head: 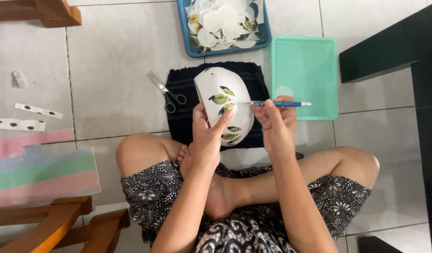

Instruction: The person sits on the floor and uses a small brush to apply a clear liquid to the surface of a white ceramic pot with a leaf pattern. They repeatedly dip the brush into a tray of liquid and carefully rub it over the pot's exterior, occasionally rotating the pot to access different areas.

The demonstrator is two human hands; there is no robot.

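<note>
Left hand (pixel 207 136) grips a smooth white oval mask (pixel 224 104) with leaf cutouts over a dark woven cloth (pixel 183 112), its near edge hidden, while right hand (pixel 276 122) pinches a blue-handled brush (pixel 280 104).

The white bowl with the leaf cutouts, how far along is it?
Done: several leaf cutouts sit on the white bowl. In hand: left hand steadies it, right hand applies a blue brush. Left: much bare white surface; blue tray holds more cutouts.
</note>
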